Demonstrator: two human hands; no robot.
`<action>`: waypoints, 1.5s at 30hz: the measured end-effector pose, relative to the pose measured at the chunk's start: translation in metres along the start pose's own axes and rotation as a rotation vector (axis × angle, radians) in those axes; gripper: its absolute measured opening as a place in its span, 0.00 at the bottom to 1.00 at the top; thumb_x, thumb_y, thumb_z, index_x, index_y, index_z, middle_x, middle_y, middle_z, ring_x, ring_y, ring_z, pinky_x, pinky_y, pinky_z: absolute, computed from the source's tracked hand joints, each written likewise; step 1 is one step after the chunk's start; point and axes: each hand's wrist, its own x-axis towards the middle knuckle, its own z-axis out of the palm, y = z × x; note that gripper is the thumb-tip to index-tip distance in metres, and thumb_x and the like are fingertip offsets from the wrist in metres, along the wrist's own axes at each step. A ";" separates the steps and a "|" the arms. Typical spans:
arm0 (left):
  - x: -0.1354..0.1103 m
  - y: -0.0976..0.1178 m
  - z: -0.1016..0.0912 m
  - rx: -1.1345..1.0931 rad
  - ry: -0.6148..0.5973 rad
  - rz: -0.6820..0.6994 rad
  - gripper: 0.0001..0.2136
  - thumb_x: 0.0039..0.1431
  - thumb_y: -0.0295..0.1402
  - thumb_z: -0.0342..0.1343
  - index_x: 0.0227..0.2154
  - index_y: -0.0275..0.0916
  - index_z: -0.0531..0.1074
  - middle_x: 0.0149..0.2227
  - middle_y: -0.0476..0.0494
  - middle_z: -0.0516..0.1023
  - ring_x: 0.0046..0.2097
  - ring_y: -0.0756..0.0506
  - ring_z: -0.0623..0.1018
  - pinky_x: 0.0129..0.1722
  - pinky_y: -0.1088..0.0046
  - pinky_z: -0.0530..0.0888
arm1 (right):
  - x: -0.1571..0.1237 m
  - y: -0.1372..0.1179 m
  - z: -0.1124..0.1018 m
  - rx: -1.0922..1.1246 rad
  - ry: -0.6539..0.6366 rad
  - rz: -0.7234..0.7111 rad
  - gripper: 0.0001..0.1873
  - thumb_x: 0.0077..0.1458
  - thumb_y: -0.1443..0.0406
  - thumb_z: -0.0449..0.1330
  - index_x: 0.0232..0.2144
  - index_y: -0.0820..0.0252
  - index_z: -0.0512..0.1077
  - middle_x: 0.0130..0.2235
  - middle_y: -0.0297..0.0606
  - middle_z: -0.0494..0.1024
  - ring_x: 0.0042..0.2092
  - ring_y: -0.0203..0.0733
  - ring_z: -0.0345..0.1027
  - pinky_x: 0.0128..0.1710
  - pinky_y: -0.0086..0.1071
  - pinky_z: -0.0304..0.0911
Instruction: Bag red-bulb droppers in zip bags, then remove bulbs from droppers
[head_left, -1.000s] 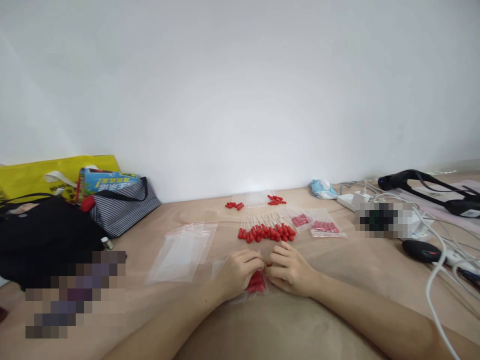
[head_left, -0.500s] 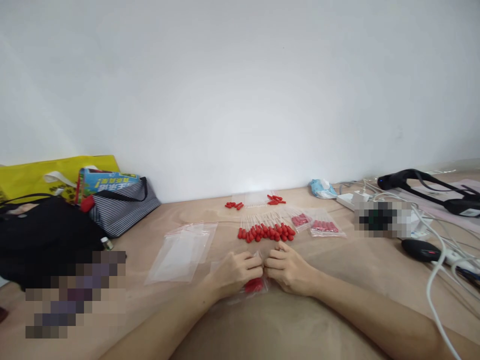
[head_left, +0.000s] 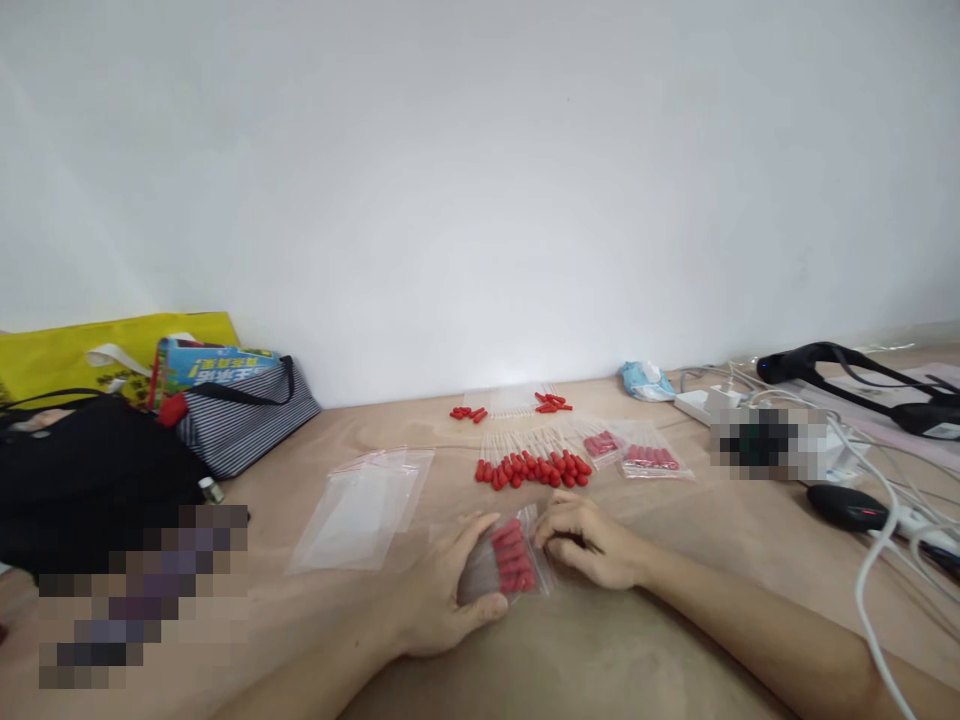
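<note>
Saw the clear bag (head_left: 482, 570) of red pieces (head_left: 514, 556) at lower centre of the frame, seemingly longest left to right, nearer the left hand (head_left: 433, 600) with fingers spread than the right hand (head_left: 589, 542), curled beside it (could not tell if gripping).

Toward the far left corner of the table (head_left: 720, 530) we see a yellow bag (head_left: 45, 352), a striped bag (head_left: 244, 428) and a black bag (head_left: 97, 485); toward the right edge, white cables (head_left: 861, 588) and a black frame (head_left: 916, 413); near the far edge, a blue packet (head_left: 643, 382).
</note>
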 end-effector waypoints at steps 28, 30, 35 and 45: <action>0.001 -0.007 0.007 -0.164 0.097 0.005 0.23 0.52 0.32 0.52 0.52 0.43 0.55 0.50 0.43 0.69 0.52 0.43 0.68 0.51 0.62 0.63 | 0.014 -0.020 0.035 0.453 0.248 0.556 0.18 0.36 0.67 0.65 0.33 0.61 0.65 0.27 0.30 0.71 0.27 0.31 0.61 0.26 0.26 0.57; 0.001 -0.006 0.006 -0.177 0.098 0.005 0.23 0.52 0.32 0.52 0.52 0.44 0.56 0.49 0.43 0.70 0.51 0.44 0.69 0.51 0.62 0.64 | 0.013 -0.020 0.034 0.402 0.223 0.529 0.14 0.38 0.66 0.64 0.31 0.61 0.66 0.26 0.30 0.70 0.27 0.31 0.61 0.26 0.26 0.56; 0.003 -0.008 0.005 -0.233 0.090 0.038 0.23 0.51 0.30 0.53 0.51 0.43 0.57 0.48 0.44 0.72 0.50 0.44 0.70 0.50 0.64 0.64 | 0.012 -0.028 0.030 0.263 0.253 0.490 0.11 0.39 0.68 0.62 0.29 0.60 0.66 0.29 0.32 0.70 0.31 0.35 0.62 0.29 0.28 0.57; 0.003 -0.010 0.007 -0.221 0.103 -0.014 0.21 0.50 0.31 0.54 0.49 0.41 0.60 0.47 0.45 0.73 0.48 0.45 0.72 0.49 0.67 0.66 | 0.011 -0.021 0.032 0.437 0.201 0.536 0.16 0.36 0.65 0.65 0.30 0.60 0.66 0.26 0.30 0.70 0.26 0.31 0.60 0.25 0.26 0.56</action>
